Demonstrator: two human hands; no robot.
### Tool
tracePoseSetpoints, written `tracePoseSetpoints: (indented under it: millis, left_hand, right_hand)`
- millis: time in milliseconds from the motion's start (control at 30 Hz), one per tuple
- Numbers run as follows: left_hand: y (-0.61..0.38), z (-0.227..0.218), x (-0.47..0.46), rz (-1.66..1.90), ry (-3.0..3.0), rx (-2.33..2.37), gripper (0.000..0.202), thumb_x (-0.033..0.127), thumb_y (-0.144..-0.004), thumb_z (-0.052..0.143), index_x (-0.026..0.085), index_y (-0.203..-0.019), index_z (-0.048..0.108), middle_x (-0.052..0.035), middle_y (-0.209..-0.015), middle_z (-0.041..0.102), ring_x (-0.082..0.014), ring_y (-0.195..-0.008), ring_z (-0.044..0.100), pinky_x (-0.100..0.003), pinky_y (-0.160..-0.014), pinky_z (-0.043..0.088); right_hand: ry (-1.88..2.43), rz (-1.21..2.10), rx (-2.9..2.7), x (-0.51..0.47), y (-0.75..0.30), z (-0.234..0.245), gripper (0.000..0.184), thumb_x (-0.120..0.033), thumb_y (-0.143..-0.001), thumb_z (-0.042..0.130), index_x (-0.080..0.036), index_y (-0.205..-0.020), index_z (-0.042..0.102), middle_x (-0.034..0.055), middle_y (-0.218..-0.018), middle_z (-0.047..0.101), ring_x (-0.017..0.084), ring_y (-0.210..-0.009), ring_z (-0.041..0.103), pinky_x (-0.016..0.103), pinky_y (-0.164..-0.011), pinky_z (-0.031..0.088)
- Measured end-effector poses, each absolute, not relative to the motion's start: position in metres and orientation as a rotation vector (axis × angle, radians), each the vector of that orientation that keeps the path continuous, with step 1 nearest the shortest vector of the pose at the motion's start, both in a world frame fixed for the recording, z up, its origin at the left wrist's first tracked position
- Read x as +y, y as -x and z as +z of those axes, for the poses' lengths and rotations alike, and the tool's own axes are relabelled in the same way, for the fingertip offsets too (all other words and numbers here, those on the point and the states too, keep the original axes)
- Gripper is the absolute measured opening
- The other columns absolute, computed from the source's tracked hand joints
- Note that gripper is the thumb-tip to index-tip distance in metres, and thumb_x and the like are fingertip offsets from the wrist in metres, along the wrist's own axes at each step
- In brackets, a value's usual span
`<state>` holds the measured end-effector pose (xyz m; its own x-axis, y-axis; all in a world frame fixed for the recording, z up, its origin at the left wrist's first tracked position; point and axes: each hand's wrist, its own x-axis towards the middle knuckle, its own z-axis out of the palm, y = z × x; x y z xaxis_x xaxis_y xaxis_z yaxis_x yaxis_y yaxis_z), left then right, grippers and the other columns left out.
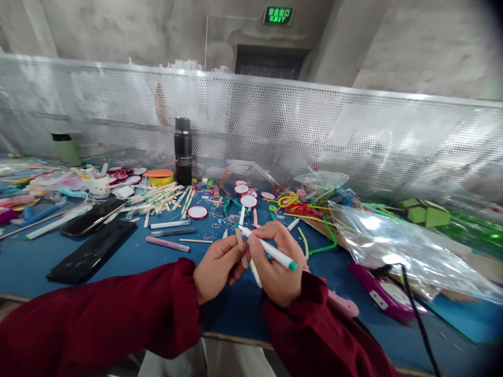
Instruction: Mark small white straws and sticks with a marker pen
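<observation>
My left hand pinches a flat wooden craft stick upright, its upper end coloured green. In my right hand is a white marker with a green end, gripped like a pen. The marker's tip meets the stick near the coloured end, though whether it touches is too small to tell. Both hands are close together above the front of the blue table. A pink marker and a grey marker lie left of my left hand.
Two dark phones lie at left, near a pile of craft sticks. A black bottle stands by the perforated metal screen. Right are a clear plastic bag, a purple power strip with a black cable, and coloured pipe cleaners.
</observation>
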<state>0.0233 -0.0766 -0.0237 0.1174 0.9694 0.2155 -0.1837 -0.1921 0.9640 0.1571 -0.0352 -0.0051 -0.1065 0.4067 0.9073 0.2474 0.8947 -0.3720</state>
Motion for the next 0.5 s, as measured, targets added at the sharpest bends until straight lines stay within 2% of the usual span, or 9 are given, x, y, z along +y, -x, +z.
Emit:
tracePoseSetpoints:
  millis: [500]
  left_hand:
    - [-0.0236,-0.026,-0.076,1.333,-1.284,0.861,0.046,0.062,-0.091,0.057,0.017,-0.078,0.052,0.006,-0.05,0.044,-0.006,-0.04,0.035,-0.02,-0.039,0.024]
  right_hand:
    - [0.517,0.137,-1.679,-0.0364,-0.1567,-0.0026,0.009,-0.018,-0.09,0.065,-0.023,-0.085,0.06,-0.0007,-0.08,0.063,0.017,-0.077,0.062,0.035,-0.074,0.049]
